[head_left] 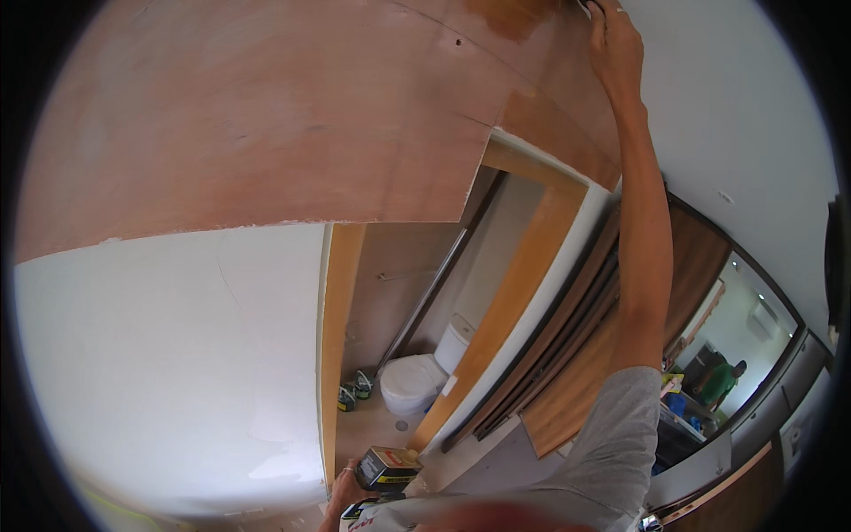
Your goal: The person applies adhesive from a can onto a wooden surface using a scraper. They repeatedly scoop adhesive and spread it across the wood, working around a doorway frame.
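My right hand (615, 43) is raised high at the upper right, against a pinkish-brown wooden panel (292, 133). Its fingers are closed on a small dark thing, mostly cut off by the picture's top edge, so I cannot make out its kind. Darker, glossy orange-brown patches (542, 124) show on the panel near that arm. Low in front of me, my left hand (349, 488) grips a boxy dark tin (387, 470) with yellow and red markings by its left side. The tin's inside is not visible.
Below the panel are a white wall (177, 355) and a wood-framed doorway (347, 293). Beyond it stand a white toilet (412, 383), a long pole (430, 288) and small dark tins (363, 383). Brown boards (567, 390) lean at the right. A person in green (722, 381) shows in a mirror-like opening.
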A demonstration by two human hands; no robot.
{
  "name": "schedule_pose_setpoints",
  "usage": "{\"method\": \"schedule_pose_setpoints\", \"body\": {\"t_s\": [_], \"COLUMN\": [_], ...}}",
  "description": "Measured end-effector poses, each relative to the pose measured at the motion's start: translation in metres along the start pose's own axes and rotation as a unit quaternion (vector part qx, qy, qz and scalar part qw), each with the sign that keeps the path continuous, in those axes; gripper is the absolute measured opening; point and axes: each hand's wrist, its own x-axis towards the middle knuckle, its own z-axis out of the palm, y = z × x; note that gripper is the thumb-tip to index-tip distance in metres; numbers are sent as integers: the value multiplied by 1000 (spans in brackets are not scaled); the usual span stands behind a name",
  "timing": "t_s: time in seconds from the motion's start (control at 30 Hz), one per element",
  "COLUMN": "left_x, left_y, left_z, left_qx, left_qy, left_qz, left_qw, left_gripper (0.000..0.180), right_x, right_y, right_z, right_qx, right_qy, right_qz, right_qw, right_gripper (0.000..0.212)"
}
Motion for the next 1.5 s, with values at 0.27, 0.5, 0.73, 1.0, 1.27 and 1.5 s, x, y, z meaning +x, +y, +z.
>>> {"method": "schedule_pose_setpoints", "body": {"t_s": [0.27,0.5,0.73,1.0,1.27,1.5], "left_x": [3,14,24,25,24,17], "left_y": [-20,-37,-14,-15,-14,-13], "left_z": [0,-9,-23,-23,-16,-5], "left_qx": [-69,21,33,11,38,31], "left_qy": [21,14,-10,-36,-56,-6], "left_qz": [22,37,59,88,71,63], "left_qw": [997,999,998,995,995,998], "left_gripper": [115,115,114,118,120,118], "right_x": [-4,-69,-139,-186,-37,36], "right_y": [-20,-60,-115,-164,-80,-43], "right_z": [0,-30,-47,-83,-61,9], "right_qx": [27,-41,33,107,-17,8], "right_qy": [-3,-87,-66,-107,-47,-15], "right_qz": [-42,55,36,96,87,3], "right_qw": [999,994,997,984,995,1000], "right_gripper": [26,37,53,41,24,26]}}
